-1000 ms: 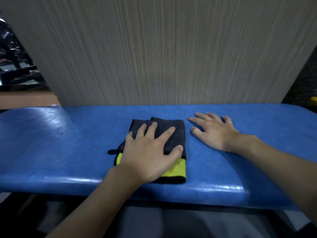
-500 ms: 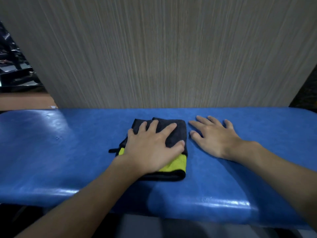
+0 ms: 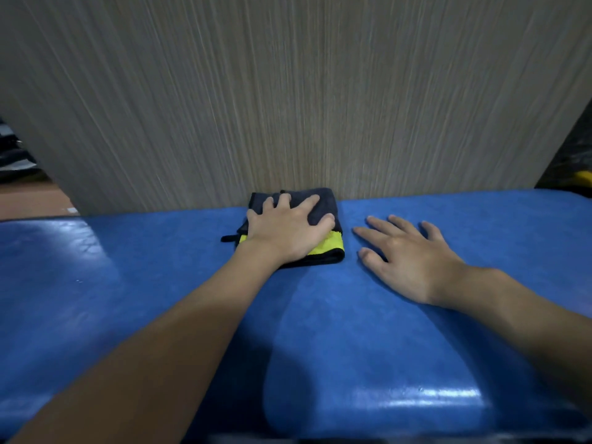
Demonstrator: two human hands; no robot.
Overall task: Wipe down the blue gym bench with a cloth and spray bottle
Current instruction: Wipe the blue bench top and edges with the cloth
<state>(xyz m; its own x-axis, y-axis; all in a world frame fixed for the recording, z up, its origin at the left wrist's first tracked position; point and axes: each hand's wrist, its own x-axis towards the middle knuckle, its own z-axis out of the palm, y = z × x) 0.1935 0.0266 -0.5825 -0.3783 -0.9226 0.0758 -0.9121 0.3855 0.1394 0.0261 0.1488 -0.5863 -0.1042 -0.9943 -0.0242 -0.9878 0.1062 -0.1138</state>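
Observation:
The blue gym bench (image 3: 128,299) runs across the whole view, its padded top shiny in places. A folded dark grey cloth with a yellow inner layer (image 3: 323,206) lies at the bench's far edge, against the wall. My left hand (image 3: 288,229) presses flat on the cloth with fingers spread. To the right of it, my right hand (image 3: 407,254) rests flat on the bare bench, fingers straight, a short gap from the cloth. No spray bottle is in view.
A grey wood-grain wall panel (image 3: 288,91) stands directly behind the bench. Dark equipment (image 3: 16,155) shows at the far left, and a yellow object (image 3: 581,179) sits at the far right beyond the bench.
My left hand has pushed the cloth away from me, from the middle of the bench to its far edge by the wall. My right hand has stayed flat on the bench.

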